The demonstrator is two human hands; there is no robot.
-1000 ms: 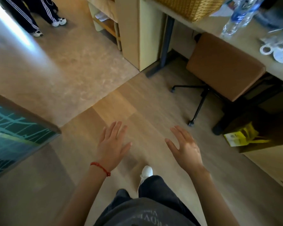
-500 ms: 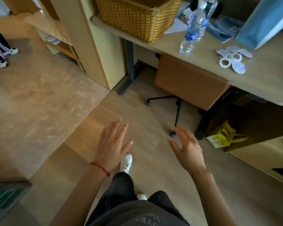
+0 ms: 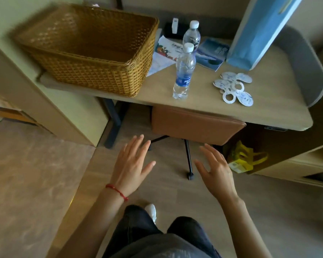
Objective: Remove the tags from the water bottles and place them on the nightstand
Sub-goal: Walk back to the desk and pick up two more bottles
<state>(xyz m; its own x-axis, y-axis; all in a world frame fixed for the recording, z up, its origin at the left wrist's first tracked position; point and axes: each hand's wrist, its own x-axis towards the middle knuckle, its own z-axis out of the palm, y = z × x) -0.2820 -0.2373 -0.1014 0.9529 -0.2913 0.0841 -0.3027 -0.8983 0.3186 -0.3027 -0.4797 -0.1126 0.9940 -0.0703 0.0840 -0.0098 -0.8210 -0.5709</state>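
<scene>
Two clear water bottles stand upright on a beige desk [image 3: 268,112]: the near bottle [image 3: 184,71] has a blue label, the far bottle [image 3: 192,37] stands right behind it. Both have white caps and I see no tag on either neck. Several white ring-shaped tags [image 3: 234,88] lie in a loose pile to the right of the bottles. My left hand [image 3: 132,164], with a red string at the wrist, and my right hand [image 3: 215,170] hover over the floor in front of the desk, fingers spread, holding nothing.
A large wicker basket [image 3: 93,51] fills the desk's left end. Papers and a booklet [image 3: 212,54] lie behind the bottles, next to a tall blue bag [image 3: 257,32]. A brown stool [image 3: 196,123] on castors is tucked under the desk. A yellow bag [image 3: 244,159] sits on a low shelf.
I have walked towards the desk and my view has risen, so the whole desk top, bottles and tags have come into sight. Both hands stay spread and hold nothing.
</scene>
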